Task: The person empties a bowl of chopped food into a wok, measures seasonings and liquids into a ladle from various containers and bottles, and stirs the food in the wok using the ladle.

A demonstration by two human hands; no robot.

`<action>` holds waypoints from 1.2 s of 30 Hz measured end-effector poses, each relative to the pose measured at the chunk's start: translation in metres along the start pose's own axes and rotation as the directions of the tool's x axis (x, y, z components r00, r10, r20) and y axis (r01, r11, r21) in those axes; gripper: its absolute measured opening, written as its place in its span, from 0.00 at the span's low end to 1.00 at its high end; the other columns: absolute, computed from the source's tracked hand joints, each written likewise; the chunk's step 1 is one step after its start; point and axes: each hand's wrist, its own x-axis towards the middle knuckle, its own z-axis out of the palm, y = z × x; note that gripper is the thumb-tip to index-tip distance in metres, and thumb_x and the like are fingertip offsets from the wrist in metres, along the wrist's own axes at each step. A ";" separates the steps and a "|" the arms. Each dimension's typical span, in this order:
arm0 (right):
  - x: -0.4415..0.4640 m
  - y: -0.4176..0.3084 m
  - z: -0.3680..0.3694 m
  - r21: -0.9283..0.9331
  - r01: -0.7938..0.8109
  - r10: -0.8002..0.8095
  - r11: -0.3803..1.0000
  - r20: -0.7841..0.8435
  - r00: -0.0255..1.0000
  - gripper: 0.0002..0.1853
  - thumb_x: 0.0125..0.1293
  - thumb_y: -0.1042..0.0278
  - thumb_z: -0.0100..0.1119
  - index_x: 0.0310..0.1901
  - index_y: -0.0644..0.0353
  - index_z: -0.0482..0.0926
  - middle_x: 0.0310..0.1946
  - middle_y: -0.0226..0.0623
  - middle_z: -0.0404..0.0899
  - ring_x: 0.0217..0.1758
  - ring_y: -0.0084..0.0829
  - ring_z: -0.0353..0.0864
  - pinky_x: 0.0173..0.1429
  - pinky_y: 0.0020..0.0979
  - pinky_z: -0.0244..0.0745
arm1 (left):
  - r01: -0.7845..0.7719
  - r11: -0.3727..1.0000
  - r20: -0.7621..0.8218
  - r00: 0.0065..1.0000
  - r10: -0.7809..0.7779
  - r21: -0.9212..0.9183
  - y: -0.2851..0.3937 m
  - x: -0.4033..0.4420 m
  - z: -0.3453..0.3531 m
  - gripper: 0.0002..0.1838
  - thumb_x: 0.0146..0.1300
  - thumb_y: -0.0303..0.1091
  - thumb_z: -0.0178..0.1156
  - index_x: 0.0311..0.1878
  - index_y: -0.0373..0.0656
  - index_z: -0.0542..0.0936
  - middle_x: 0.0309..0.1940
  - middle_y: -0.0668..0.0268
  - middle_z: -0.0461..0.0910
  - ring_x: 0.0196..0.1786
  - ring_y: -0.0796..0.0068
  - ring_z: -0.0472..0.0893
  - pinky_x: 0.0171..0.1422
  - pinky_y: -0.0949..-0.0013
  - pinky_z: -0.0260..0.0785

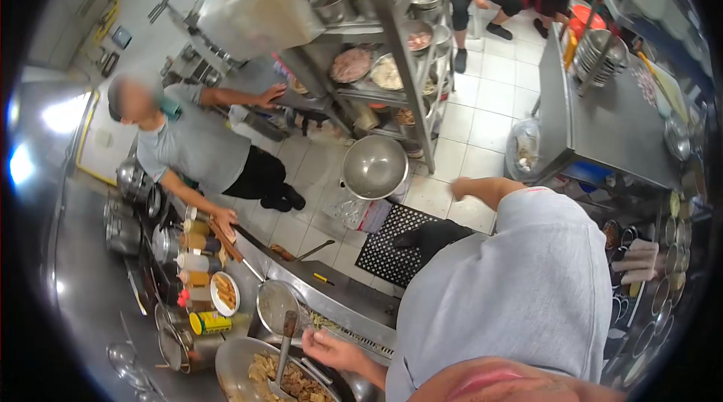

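My left hand [331, 349] hangs beside the wok [232, 363], fingers loosely curled and nothing visible in them. Sliced, brownish food [301, 382] lies in the wok. A ladle or spatula with a wooden grip [288, 327] leans in it, its handle just left of my fingers and apparently apart from them. A wooden-handled strainer [277, 304] rests behind the wok. My right hand [461, 189] is out over the tiled floor, away from the stove; its fingers are too indistinct to make out.
Across the stove corner stands a person in a grey shirt [196, 142], one hand near the strainer's handle. Squeeze bottles [196, 262] and a white dish [225, 293] line the counter. A large metal bowl [375, 168] stands before the shelf rack [395, 33]. Behind is a steel table [610, 123].
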 end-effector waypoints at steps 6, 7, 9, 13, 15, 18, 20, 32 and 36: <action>-0.193 0.151 0.233 0.582 -0.331 0.256 0.743 0.210 0.944 0.11 0.60 0.65 0.62 0.41 0.57 0.86 0.41 0.43 0.85 0.45 0.45 0.84 0.47 0.47 0.78 | 0.064 0.981 0.563 0.825 0.050 -0.181 0.032 -0.030 0.041 0.12 0.72 0.31 0.53 0.54 0.34 0.72 0.35 0.64 0.77 0.32 0.77 0.74 0.35 0.73 0.69; -0.211 0.151 0.264 0.672 -0.386 0.285 0.632 0.261 0.922 0.11 0.60 0.65 0.61 0.42 0.57 0.86 0.41 0.43 0.85 0.45 0.45 0.84 0.48 0.47 0.78 | 0.142 0.957 0.572 0.820 0.030 -0.254 0.032 -0.040 0.050 0.12 0.72 0.32 0.54 0.52 0.34 0.73 0.34 0.64 0.77 0.31 0.78 0.74 0.33 0.74 0.68; -0.226 0.143 0.323 0.807 -0.411 0.278 0.424 0.315 0.907 0.10 0.62 0.65 0.60 0.42 0.58 0.86 0.41 0.43 0.85 0.45 0.44 0.84 0.48 0.46 0.78 | 0.132 0.968 0.635 0.772 0.035 -0.214 0.042 -0.053 0.061 0.12 0.71 0.32 0.54 0.52 0.34 0.73 0.34 0.64 0.77 0.31 0.79 0.73 0.31 0.74 0.67; -0.188 0.143 0.396 0.928 -0.338 0.117 0.155 0.322 0.939 0.11 0.64 0.65 0.59 0.43 0.60 0.85 0.39 0.43 0.86 0.43 0.42 0.85 0.47 0.45 0.80 | 0.093 0.977 0.743 0.665 0.082 -0.192 0.056 -0.069 0.089 0.12 0.68 0.33 0.59 0.45 0.32 0.77 0.33 0.58 0.79 0.29 0.71 0.76 0.33 0.67 0.70; -0.192 0.148 0.307 0.465 -0.017 -0.105 0.885 0.237 0.966 0.12 0.64 0.66 0.57 0.44 0.62 0.84 0.35 0.44 0.86 0.37 0.40 0.86 0.41 0.43 0.82 | -0.024 0.977 0.769 0.613 0.182 -0.212 0.079 -0.072 0.098 0.13 0.67 0.35 0.61 0.44 0.32 0.78 0.34 0.56 0.80 0.30 0.68 0.78 0.35 0.65 0.72; -0.178 0.153 0.195 0.361 -0.023 -0.018 0.932 0.109 0.994 0.14 0.63 0.67 0.55 0.47 0.64 0.82 0.31 0.44 0.85 0.30 0.36 0.86 0.34 0.40 0.84 | -0.097 0.980 0.783 0.589 0.197 -0.174 0.113 -0.077 0.109 0.11 0.67 0.33 0.60 0.43 0.32 0.78 0.29 0.57 0.81 0.29 0.70 0.80 0.35 0.66 0.72; -0.167 0.165 0.149 0.822 -0.212 0.209 0.529 0.117 0.971 0.18 0.63 0.66 0.53 0.52 0.64 0.80 0.30 0.42 0.85 0.30 0.34 0.87 0.33 0.38 0.84 | -0.062 0.986 0.794 0.587 0.161 -0.154 0.126 -0.084 0.116 0.12 0.67 0.34 0.60 0.42 0.32 0.78 0.29 0.56 0.82 0.29 0.67 0.81 0.36 0.65 0.73; -0.093 0.220 0.211 0.173 0.532 -0.545 0.829 0.041 0.837 0.13 0.62 0.63 0.52 0.33 0.63 0.83 0.32 0.42 0.85 0.26 0.33 0.85 0.30 0.35 0.82 | 0.058 0.996 0.764 0.640 -0.084 0.061 0.118 -0.154 0.083 0.12 0.65 0.37 0.61 0.41 0.36 0.79 0.33 0.53 0.82 0.35 0.58 0.82 0.40 0.61 0.74; -0.124 0.246 0.198 -0.057 0.656 -0.655 0.753 -0.166 0.737 0.14 0.47 0.54 0.70 0.21 0.55 0.81 0.25 0.40 0.83 0.27 0.43 0.82 0.34 0.42 0.77 | 0.076 0.965 0.757 0.606 -0.245 0.252 0.143 -0.170 0.072 0.16 0.65 0.44 0.59 0.40 0.38 0.79 0.35 0.50 0.81 0.41 0.47 0.81 0.47 0.53 0.72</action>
